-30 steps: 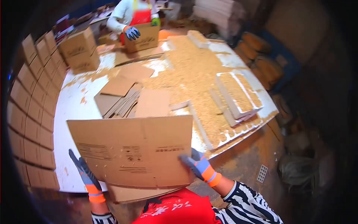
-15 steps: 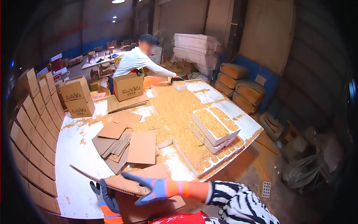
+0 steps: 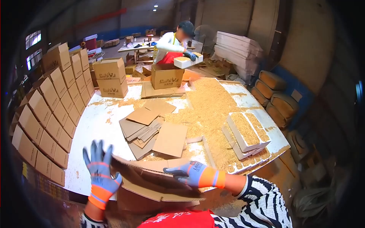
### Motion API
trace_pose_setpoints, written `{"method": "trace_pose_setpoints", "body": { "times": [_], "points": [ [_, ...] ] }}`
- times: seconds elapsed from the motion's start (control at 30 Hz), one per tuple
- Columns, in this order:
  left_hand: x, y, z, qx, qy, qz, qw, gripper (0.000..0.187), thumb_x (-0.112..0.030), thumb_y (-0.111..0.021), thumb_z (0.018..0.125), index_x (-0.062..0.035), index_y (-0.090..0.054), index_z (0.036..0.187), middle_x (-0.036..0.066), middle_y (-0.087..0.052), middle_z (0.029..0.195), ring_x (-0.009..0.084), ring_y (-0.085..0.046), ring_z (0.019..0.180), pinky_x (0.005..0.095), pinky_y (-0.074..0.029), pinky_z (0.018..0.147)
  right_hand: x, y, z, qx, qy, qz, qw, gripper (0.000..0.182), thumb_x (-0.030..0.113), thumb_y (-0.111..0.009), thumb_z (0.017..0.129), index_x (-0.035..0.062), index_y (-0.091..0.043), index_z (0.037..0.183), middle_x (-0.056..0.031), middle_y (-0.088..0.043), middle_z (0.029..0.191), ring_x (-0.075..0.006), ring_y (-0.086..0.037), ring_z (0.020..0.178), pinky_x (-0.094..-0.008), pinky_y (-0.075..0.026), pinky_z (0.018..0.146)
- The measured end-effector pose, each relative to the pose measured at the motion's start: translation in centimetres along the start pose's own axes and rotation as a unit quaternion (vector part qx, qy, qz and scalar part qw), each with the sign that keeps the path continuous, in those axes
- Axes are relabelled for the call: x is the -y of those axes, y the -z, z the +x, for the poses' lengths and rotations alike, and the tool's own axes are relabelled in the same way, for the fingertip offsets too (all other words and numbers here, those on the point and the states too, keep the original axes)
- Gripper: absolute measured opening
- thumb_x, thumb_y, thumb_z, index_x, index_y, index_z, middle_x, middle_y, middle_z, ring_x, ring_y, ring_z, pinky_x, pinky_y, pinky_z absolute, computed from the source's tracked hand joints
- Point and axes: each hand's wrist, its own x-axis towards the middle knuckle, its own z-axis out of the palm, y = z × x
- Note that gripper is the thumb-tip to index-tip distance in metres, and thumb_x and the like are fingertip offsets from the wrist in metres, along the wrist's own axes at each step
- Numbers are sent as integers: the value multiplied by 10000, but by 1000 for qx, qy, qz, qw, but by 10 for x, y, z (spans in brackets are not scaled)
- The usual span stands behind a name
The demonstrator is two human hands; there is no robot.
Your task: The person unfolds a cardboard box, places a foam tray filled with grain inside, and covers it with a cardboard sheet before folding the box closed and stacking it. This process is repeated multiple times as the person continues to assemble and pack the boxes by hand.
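An open cardboard box (image 3: 152,192) is in front of me at the near edge of the table, its dark inside facing up. My left hand (image 3: 100,167), in a grey-blue and orange glove, is at its left end with fingers spread upward, gripping nothing. My right hand (image 3: 199,175), gloved alike, is on the box's far upper edge at the right, with the cardboard between thumb and fingers. Part of that grip is hidden. Flat cardboard sheets (image 3: 172,138) lie in a loose pile beyond the box.
Stacked cartons (image 3: 47,117) line the left side. Shavings-like loose material (image 3: 207,102) covers much of the table (image 3: 91,133). Filled white foam trays (image 3: 245,131) are stacked at right. Across the table a co-worker (image 3: 167,45) holds a white tray (image 3: 184,62) beside a printed carton (image 3: 167,78).
The box has gone from folded nearly flat to opened out. My left hand has let go and spread its fingers; my right has closed on the edge. The co-worker has lifted a tray.
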Motion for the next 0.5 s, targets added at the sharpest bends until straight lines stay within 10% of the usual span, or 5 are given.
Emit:
{"method": "trace_pose_setpoints", "body": {
  "times": [0.1, 0.17, 0.23, 0.33, 0.5],
  "points": [
    [18, -5, 10, 337, -18, -53, 940, 357, -271, -674, 702, -85, -647, 1006, 140, -634, 1011, 290, -584, 1015, 463, -369, 976, 15, 35, 0, -15, 21, -160, 987, 454, 165, -628, 775, 181, -563, 1225, -112, -665, 893, -252, -642, 837, -332, -499, 778],
    [22, -1, 9, 348, -157, -123, 916, 292, -265, -655, 760, -68, -637, 975, 147, -631, 871, 296, -614, 788, 371, -487, 706, 9, 59, 2, -15, -20, -237, 971, 460, 219, -648, 735, 256, -571, 1187, -67, -653, 1064, -333, -570, 1045, -486, -436, 886],
    [24, 10, 8, 392, -45, -231, 890, 275, -228, -659, 767, -43, -616, 967, 134, -623, 843, 251, -594, 728, 339, -481, 689, -7, 47, -10, -211, -11, -415, 885, 642, 229, -720, 678, 231, -495, 1280, -123, -538, 1252, -383, -458, 1178, -518, -363, 974],
    [39, 4, -3, 223, 180, -398, 872, 269, -208, -675, 751, -11, -527, 860, 46, -492, 696, 128, -483, 634, 306, -439, 574, -24, 6, -28, -345, -113, -110, 925, 941, 156, -779, 633, 64, -264, 1416, -242, -313, 1374, -384, -389, 1231, -458, -357, 1006],
    [74, -54, -25, 51, 192, -318, 927, 314, -121, -754, 687, -45, -465, 784, -13, -416, 692, 85, -378, 639, 253, -359, 518, 9, -36, -29, -383, -102, 112, 911, 457, 63, -713, 728, 42, -515, 1140, -65, -543, 939, -176, -544, 840, -302, -473, 721]
  ]
}}
